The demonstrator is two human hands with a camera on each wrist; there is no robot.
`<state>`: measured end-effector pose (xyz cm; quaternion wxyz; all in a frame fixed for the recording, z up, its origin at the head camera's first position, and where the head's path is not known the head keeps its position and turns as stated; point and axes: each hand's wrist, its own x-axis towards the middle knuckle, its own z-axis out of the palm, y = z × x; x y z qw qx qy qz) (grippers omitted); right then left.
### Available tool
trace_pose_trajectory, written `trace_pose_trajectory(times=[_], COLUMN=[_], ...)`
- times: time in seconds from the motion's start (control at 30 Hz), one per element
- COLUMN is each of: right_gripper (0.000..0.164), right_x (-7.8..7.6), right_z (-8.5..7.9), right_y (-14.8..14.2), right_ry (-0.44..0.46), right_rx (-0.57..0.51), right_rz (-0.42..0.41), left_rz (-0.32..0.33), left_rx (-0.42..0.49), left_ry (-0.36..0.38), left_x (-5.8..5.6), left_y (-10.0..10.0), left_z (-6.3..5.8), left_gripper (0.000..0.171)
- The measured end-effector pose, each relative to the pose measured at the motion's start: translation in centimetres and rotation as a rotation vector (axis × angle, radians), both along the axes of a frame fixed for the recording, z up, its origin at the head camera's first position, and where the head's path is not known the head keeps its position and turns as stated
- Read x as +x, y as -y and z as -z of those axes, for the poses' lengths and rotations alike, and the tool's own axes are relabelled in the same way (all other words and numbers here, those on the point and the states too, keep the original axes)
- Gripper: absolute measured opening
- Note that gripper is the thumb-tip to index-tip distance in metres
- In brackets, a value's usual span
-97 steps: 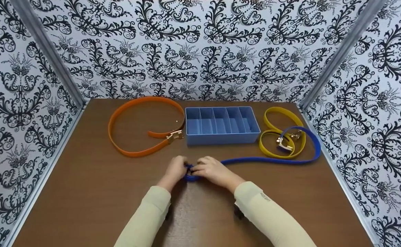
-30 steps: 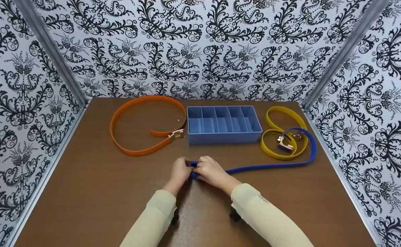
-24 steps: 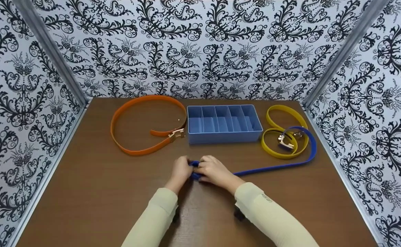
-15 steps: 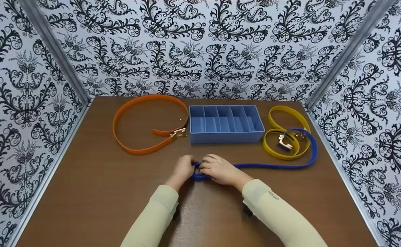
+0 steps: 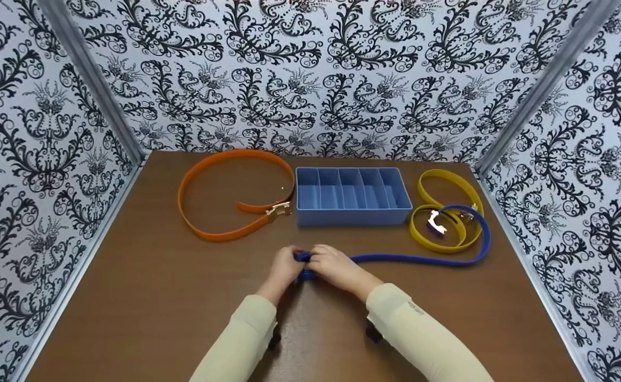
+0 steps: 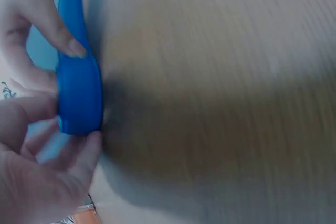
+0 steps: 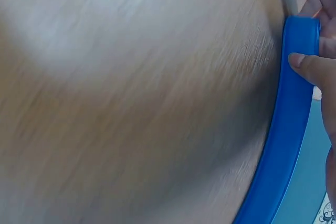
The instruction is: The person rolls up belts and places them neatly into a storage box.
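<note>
Taking the wound end of the blue belt [image 5: 411,259] as the middle of the clock, my left hand [image 5: 285,266] is at nine o'clock, its fingertips pinching the coil's end. My right hand [image 5: 337,269] is at three, its thumb pressed on the strap's outer face and its fingers behind it. The coil stands on edge on the table [image 5: 146,276], right between my hands. From there the strap runs off toward three o'clock, then bends back round to its gold buckle [image 5: 437,225] between two and three, lying across the yellow belt [image 5: 440,247], which is in two loops. At one o'clock sits the blue box [image 5: 353,217] with five compartments. The orange belt [image 5: 219,236] lies in one wide loop between ten and eleven, just beside the box, its metal buckle [image 5: 279,210] nearest it.
</note>
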<state>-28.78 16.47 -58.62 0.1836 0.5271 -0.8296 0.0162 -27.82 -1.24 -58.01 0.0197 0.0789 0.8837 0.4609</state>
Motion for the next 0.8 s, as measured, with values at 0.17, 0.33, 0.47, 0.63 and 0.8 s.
trace_pose_trajectory(times=[0.17,0.33,0.47,0.63,0.8], right_gripper=[0.017,0.017,0.025,0.028,0.028], right_x=[0.1,0.3,0.6,1.0,0.4], right_z=[0.2,0.1,0.2,0.4,0.4], right_y=[1.0,1.3,0.3,-1.4,-2.1], right_ry=[0.03,0.06,0.03,0.001,-0.003], right_rx=[-0.03,-0.061,-0.046,-0.025,-0.061], right_rz=[0.065,0.078,0.062,0.003,-0.052], left_rz=[-0.151,-0.169,-0.148,-0.088,-0.011], left_rx=[-0.019,-0.083,-0.1,-0.147,-0.183], left_ry=[0.077,0.078,0.087,0.067,0.037], left_x=[0.3,0.2,-0.1,-0.2,-0.6], left_y=[-0.2,-0.4,-0.5,-0.4,-0.2], left_z=[-0.4,-0.5,-0.7,-1.0,-1.0], left_gripper=[0.023,0.019,0.017,0.013,0.011])
